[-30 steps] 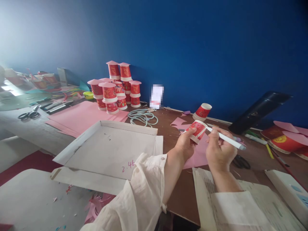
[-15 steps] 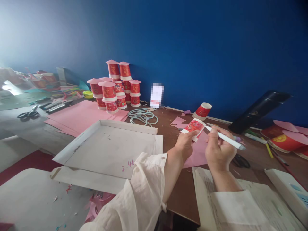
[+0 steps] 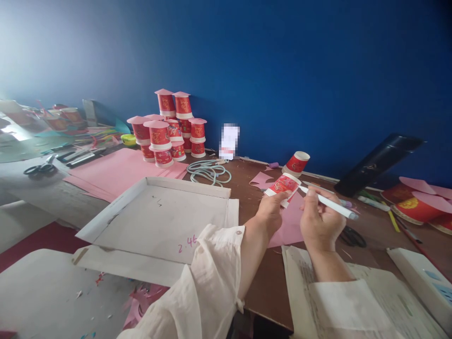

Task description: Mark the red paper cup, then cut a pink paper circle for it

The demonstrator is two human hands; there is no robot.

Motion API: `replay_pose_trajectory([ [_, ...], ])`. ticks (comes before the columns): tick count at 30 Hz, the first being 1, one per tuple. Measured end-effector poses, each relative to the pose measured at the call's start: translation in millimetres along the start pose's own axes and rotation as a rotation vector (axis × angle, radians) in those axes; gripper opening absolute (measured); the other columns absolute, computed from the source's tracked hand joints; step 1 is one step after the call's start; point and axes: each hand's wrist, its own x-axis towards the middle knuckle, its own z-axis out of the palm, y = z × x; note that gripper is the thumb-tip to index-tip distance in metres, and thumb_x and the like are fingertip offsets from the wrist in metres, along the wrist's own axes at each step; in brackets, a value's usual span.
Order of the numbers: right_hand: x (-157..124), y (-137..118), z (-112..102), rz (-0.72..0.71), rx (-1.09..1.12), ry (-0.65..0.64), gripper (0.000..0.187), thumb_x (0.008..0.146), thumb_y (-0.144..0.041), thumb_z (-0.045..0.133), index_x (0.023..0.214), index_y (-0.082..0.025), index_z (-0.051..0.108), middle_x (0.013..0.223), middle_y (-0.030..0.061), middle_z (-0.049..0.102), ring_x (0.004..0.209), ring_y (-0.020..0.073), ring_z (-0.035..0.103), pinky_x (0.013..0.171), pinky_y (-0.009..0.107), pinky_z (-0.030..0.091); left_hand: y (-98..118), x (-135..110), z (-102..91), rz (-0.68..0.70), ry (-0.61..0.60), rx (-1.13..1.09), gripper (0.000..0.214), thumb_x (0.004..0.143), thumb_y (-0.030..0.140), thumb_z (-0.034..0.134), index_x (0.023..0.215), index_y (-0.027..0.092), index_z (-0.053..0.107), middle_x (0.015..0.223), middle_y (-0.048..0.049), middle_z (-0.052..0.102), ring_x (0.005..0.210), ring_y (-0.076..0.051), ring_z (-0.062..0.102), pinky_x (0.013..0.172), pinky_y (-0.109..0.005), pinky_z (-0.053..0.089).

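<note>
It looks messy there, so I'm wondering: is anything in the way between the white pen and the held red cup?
No, nothing visible. The white pen in the right hand has its tip close to the red cup in the left hand; whether they touch isn't clear.

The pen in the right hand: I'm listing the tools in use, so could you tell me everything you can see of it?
The pen is slim and white, with a smooth barrel that looks like plastic, a bluish-grey rear end and a narrow, tapered front. The right hand grips it and hides part of the barrel. It slants, front end up and to the left in the picture, right by the edge of the held cup; whether they touch, I can't tell.
</note>
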Motion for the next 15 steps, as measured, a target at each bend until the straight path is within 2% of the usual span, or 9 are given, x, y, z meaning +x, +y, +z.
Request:
replay_pose_trajectory([
  [9,0.0,2.5,-0.3,-0.005,-0.019,0.003,0.041,0.091,-0.051,0.055,0.098,-0.014,0.069,0.078,0.0097,0.07,0.065,0.021,0.065,0.065,0.035,0.052,3.0,-2.3,2.2,-0.042,0.015,-0.018,0.029,0.058,0.016,0.082,0.084,0.016,0.07,0.087,-0.0063,0.073,0.1,-0.025,0.067,0.096,-0.035,0.044],
  [15,1.5,0.8,-0.6,-0.004,-0.037,0.024,0.042,0.09,-0.051,0.054,0.099,-0.013,0.069,0.077,0.0109,0.07,0.064,0.022,0.066,0.064,0.036,0.053,1.7,-0.4,1.5,-0.042,0.01,-0.017,0.026,0.06,0.015,0.081,0.084,0.016,0.069,0.09,-0.0068,0.073,0.093,-0.022,0.068,0.097,-0.034,0.045],
])
